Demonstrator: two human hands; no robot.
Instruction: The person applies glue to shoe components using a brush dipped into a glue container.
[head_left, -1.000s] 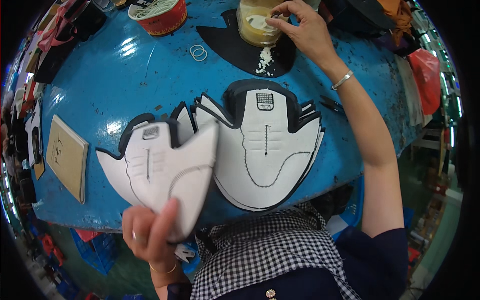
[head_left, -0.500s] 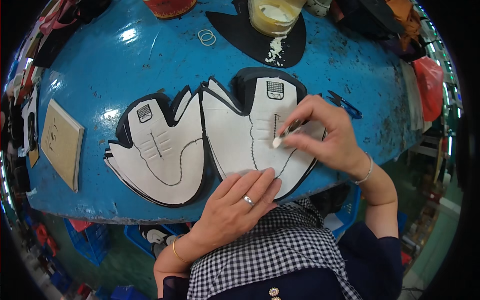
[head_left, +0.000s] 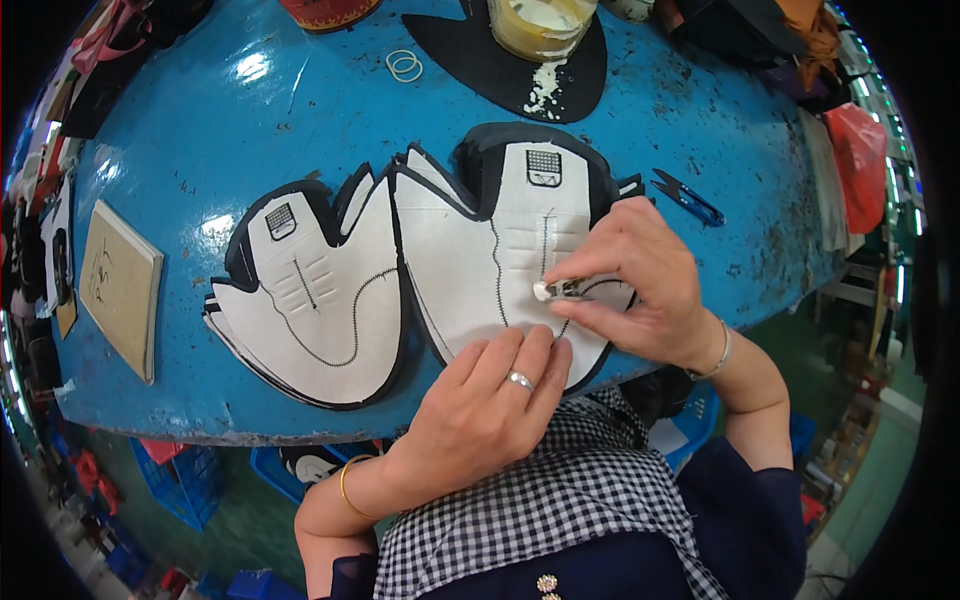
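My right hand [head_left: 650, 285] pinches a small metal clip-like piece [head_left: 565, 289] with a white tip, its exact kind unclear. The tip is over the middle of a white shoe upper [head_left: 460, 265], beside its stitched line. This upper is the top one of a flat stack with black edges. Flat on its near end rest the fingers of my left hand [head_left: 490, 400], spread a little and holding nothing. A second stack of white shoe uppers [head_left: 335, 325] lies just to the left, its edge touching the first.
Thread snips [head_left: 688, 198] lie to the right. At the back, a yellowish tub [head_left: 540, 35] stands on a black flat piece [head_left: 450, 50] sprinkled with white crumbs. Rubber bands [head_left: 404, 66], a red pot [head_left: 328, 12], a notebook [head_left: 122, 290] and a red bag [head_left: 857, 165] are around.
My right hand has shifted slightly left and turned, so the white tip now points left instead of down. My left hand has slid a little to the right along the upper.
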